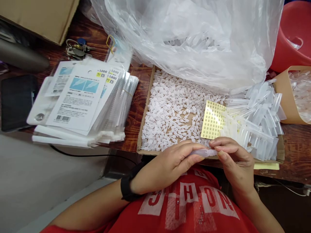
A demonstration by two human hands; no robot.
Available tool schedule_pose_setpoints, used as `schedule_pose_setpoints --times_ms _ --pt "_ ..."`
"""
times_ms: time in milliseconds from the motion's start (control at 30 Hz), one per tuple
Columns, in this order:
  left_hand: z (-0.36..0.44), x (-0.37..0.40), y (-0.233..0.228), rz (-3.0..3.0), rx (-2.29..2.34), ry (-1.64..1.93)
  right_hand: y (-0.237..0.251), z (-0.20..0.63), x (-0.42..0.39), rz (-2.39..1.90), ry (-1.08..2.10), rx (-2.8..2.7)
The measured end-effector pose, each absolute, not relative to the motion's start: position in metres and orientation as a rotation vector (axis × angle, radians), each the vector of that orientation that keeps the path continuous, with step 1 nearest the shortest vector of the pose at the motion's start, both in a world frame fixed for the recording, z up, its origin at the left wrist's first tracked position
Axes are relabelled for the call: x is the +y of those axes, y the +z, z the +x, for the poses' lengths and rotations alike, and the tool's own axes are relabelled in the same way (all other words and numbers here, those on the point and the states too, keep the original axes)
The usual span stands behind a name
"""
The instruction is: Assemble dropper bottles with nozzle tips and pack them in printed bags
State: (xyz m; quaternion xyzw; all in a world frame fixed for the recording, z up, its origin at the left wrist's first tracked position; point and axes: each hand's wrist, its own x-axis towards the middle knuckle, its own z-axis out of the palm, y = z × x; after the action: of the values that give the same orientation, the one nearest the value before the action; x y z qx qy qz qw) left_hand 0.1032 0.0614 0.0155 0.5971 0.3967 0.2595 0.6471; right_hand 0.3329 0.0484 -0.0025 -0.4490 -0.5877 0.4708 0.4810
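Tube: a small clear plastic tube, held level between both hands just in front of the tray's near edge, over the person's red shirt. The left hand has its grip clenched round the tube's left part, fingers curled over it. The right hand pinches the tube's right end with thumb and fingertips; whether a cap is already on that end cannot be told, as the fingers hide it.

Inside the tray, left and middle: a deep scatter of small white caps. Inside the tray, right: a heap of clear tubes (some spill past the tray's right side). A yellow sticker sheet lies in the tray between caps and tubes, most of its dots seemingly in place.

Behind the tray: a large clear bag with more tubes. Left of the tray, on the table: a stack of printed packets, with keys behind them.

Judgement on progress: one tube is in hand, and the stock of loose caps and tubes remains large, so most of the work appears to be left. No finished pieces can be identified with certainty.
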Motion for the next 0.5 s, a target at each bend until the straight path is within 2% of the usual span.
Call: schedule_pose_setpoints --times_ms 300,500 --pt "0.112 0.06 0.014 1.606 0.738 0.651 -0.005 0.33 0.035 -0.935 1.138 -1.491" --pt "0.101 0.081 0.022 1.847 0.792 0.459 0.008 0.35 0.049 -1.06 1.035 -1.856"
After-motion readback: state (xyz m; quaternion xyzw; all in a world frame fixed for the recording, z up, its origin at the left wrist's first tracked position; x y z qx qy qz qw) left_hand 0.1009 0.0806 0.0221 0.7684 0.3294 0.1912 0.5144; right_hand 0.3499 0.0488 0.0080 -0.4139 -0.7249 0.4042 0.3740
